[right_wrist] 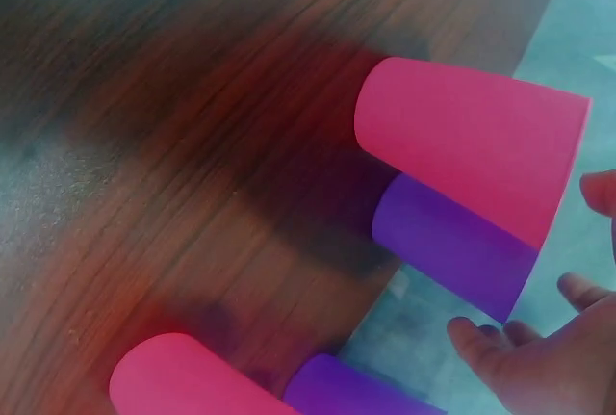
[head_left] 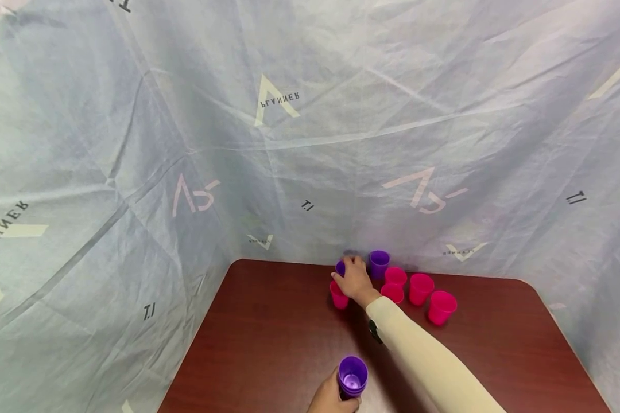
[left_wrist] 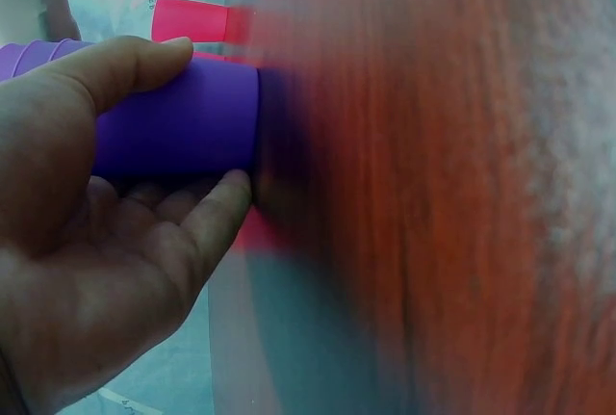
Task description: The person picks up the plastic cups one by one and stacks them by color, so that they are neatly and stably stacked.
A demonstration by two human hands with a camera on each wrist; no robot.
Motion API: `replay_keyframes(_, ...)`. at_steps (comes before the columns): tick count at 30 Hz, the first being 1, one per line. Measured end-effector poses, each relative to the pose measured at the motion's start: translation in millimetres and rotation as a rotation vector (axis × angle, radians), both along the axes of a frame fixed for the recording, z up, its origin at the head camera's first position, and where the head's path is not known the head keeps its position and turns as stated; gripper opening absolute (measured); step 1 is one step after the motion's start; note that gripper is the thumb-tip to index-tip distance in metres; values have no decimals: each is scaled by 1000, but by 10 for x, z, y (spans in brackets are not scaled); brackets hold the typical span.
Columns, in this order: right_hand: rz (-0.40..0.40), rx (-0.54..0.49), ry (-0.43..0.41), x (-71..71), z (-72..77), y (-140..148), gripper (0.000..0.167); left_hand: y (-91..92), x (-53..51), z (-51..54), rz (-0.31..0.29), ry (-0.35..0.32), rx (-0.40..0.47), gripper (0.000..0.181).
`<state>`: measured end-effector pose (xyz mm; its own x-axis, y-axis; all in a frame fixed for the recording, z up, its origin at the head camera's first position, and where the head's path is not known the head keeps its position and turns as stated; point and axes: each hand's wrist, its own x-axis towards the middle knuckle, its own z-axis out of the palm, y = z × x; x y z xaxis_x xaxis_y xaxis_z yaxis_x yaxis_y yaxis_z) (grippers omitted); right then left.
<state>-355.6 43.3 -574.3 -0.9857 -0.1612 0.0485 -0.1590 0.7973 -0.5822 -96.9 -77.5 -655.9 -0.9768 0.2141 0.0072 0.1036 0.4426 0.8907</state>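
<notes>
- Near the back edge of the brown table (head_left: pixel 268 332), the right hand (head_left: pixel 356 281) reaches over a purple cup (head_left: pixel 340 267). Its thumb and fingers are apart around the rim, not squeezed. I can't tell if a fingertip touches the cup.
- Close to the person, the left hand (head_left: pixel 326 398) grips a stack of purple cups (head_left: pixel 352 376), thumb on one side and fingers on the other. The stack's mouth points up. I can't tell if its bottom rests on the table.
- Just in front of the reached-for cup stands a pink cup (head_left: pixel 339 296), very close to it. Whether the two touch is hard to see.
- To the right of the right hand is one more purple cup (head_left: pixel 379 264), with four pink cups (head_left: pixel 421 289) near it, all standing mouth up.
- To do this grab well, I think the thumb and fingers should pinch just the purple rim and lift straight up, so the pink cup doesn't tip.
- The right sleeve (head_left: pixel 434 361) hangs over the table, so the arm should stay high near the pink cups.
- The left hand would do best to hold its stack upright and not squash the sides.
</notes>
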Motion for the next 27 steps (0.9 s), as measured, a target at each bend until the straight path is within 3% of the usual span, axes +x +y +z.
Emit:
replay_keyframes(8,-24,48,-55,-59,36,-6,68,15,-2,37,-21,-30,26,67)
replay_keyframes(15,-43,-12,-86,-150,-10,20,61,26,7,55,-29,-5,28,67)
replay_keyframes(20,-62,-52,-40,-184,-23,69,64,34,-4,36,-29,1,35,67)
replay_keyframes(27,-37,-146,62,-158,167,36,69,-9,-34,-22,-10,13,-1,67)
